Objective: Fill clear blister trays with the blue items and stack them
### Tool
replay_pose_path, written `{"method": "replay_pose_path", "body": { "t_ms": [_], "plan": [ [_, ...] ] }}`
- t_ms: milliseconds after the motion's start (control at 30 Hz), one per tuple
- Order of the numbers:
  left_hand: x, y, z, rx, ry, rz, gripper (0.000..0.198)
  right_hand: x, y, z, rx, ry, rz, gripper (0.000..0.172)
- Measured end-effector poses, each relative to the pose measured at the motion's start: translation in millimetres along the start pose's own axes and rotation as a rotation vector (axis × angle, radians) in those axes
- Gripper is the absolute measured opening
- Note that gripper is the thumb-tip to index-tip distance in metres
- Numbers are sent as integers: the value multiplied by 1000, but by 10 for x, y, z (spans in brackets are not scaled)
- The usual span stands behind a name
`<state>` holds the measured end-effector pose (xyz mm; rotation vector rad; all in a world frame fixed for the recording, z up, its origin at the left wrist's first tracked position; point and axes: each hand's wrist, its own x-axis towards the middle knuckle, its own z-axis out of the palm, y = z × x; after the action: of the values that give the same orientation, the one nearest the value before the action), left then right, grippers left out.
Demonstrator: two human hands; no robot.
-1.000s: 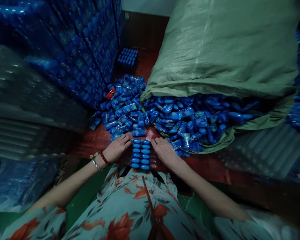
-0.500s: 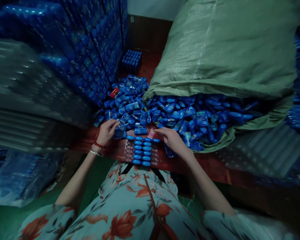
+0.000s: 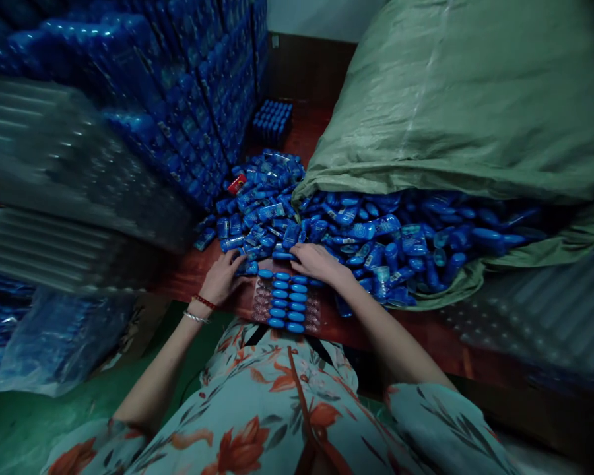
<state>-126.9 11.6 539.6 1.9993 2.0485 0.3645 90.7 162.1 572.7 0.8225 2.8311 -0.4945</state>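
A clear plastic tray (image 3: 261,305) with moulded hollows lies in front of me, holding two columns of small blue bottles (image 3: 279,303) on their sides, rounded blue ends towards the middle. At its far left corner my left hand (image 3: 220,280) is closed with thumb and fingers about a blue bottle (image 3: 250,268). My right hand (image 3: 319,264) reaches over the tray's far right side, its bent fingertips on the end of another blue bottle (image 3: 282,253) just beyond the tray. The right palm and part of that bottle are hidden.
Loose blue bottles (image 3: 267,214) are heaped behind the tray, with one red packet (image 3: 236,184) among them. More spill from a large green sack (image 3: 426,112) at right. Wrapped blue packs (image 3: 178,99) and stacked clear trays (image 3: 79,171) rise on the left.
My right hand has moved left onto the bottle behind the tray, and the pink piece by its fingers is now hidden. My left hand has lowered towards the tray's corner. The view shifted slightly.
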Motion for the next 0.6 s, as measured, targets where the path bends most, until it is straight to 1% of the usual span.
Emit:
{"method": "replay_pose_path", "body": {
  "t_ms": [33,100,133,200,267,300,333,400,467,533,600],
  "plan": [
    [12,-40,8,-53,24,4,51,-67,21,-37,64,43,3,20],
    [40,-131,1,-147,68,6,48,-243,52,-94,289,182,43,21],
    [53,-176,-11,-175,67,15,46,-348,55,-105,441,265,78,22],
    [71,-249,-40,-190,8,56,45,-577,23,-75,768,389,148,24],
    [86,-287,-57,-187,-53,86,52,-800,-63,25,1073,434,191,26],
    [94,-292,-56,-195,-54,80,58,-899,-122,95,1193,443,213,27],
    [105,-290,-49,-210,-28,58,62,-986,-185,172,1277,454,244,28],
    [135,-280,-16,-248,64,-17,60,-1127,-308,327,1321,505,330,29],
    [175,-280,32,-272,131,-101,53,-1236,-395,455,1244,583,433,32],
    [223,-304,81,-279,144,-171,52,-1326,-426,543,1101,655,512,33],
    [274,-344,119,-306,107,-214,58,-1403,-409,596,931,704,559,30]
  ]
}}
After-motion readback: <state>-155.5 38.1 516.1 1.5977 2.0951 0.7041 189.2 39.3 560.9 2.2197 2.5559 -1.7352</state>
